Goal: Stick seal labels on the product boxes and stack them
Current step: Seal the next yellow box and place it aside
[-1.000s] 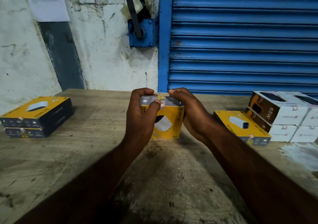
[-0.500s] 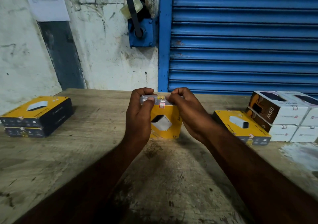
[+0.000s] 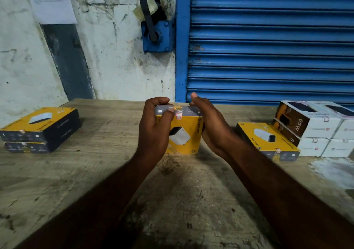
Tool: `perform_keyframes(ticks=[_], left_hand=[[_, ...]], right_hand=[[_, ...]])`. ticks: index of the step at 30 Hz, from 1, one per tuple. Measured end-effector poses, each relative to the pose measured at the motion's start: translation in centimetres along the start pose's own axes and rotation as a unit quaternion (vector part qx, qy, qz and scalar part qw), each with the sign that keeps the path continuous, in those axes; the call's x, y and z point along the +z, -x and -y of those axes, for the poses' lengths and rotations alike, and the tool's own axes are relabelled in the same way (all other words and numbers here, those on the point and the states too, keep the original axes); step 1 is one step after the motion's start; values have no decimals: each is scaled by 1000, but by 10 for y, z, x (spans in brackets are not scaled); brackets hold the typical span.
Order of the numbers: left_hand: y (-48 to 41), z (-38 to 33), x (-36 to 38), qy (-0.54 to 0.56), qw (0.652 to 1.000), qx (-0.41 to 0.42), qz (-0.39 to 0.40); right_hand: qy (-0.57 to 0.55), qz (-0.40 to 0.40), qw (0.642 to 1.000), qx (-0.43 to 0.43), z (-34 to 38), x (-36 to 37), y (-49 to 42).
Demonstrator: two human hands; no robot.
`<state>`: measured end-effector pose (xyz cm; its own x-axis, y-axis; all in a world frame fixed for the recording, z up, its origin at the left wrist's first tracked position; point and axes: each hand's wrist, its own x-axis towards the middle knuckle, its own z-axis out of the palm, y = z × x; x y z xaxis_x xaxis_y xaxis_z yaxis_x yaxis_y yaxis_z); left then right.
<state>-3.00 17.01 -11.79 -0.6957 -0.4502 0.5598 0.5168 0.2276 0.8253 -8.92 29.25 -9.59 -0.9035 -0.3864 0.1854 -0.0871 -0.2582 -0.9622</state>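
A yellow product box (image 3: 186,126) with a white charger pictured on it stands upright on the wooden table (image 3: 107,164) at centre. A small white and red seal label (image 3: 178,116) sits folded over its top front edge. My left hand (image 3: 155,130) grips the box's left side, with the fingers curled over the top and the thumb on the front. Against the box's right side lies my right hand (image 3: 212,126), its fingertips raised clear of the top.
Two yellow and dark boxes (image 3: 42,130) are stacked at the table's left edge. Another yellow box (image 3: 266,139) lies flat to the right, beside stacked white boxes (image 3: 316,128). A blue roller shutter (image 3: 268,38) and a white wall stand behind the table.
My right hand's fingers, which pressed on the box top near the seal label, have lifted off and moved right. The left hand keeps its grip; the box stays upright.
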Motion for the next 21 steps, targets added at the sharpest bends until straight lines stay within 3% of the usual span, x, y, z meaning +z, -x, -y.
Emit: perform_keyframes(ticks=[3,7,12,21], left_hand=[[-3,4,-3,-7,1000,4,1],[-6,5,-3,-12,1000,-1,-3],[-7,8,-4,-29,999,5,12],[-9,16,-8,-60,997,10,39]], right_hand=[[76,37,994,-75,-2,-5,4],[263,14,944,-200,-10,-11,4],[325,-34,913,-245,-15,-12,2],[317,40,924,-211,-12,-19,2]])
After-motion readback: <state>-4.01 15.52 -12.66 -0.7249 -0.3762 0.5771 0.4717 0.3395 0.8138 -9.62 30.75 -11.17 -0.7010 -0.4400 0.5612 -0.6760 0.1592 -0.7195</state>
